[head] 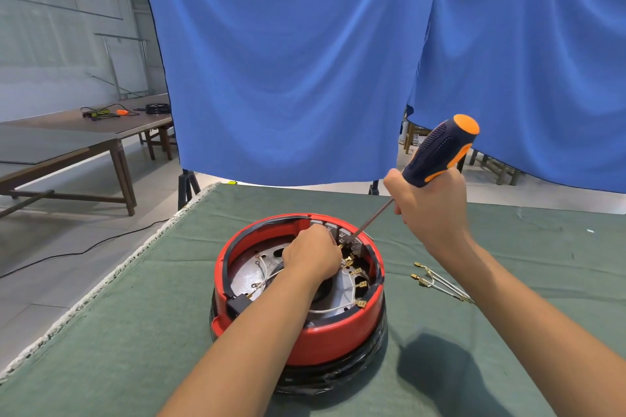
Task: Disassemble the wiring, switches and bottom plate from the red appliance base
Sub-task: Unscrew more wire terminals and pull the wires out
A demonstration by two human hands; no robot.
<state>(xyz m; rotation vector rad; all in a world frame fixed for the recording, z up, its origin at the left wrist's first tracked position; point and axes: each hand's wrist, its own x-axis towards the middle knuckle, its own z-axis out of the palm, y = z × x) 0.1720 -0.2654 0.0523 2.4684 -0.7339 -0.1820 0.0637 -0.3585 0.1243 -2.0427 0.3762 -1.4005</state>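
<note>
Right hand (430,210) clamps a screwdriver (437,152), its tip at the switches (345,237) on the red appliance base's (321,338) far rim; left hand (313,256), curled shut, sits inside among wiring (352,284) on the green cloth-covered table (135,332).

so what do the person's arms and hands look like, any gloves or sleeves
Both are bare. The left hand and the right hand wear no gloves, and no ring, watch or bracelet shows. Both forearms are uncovered right to the bottom edge of the picture, so no sleeve is in view.
</note>
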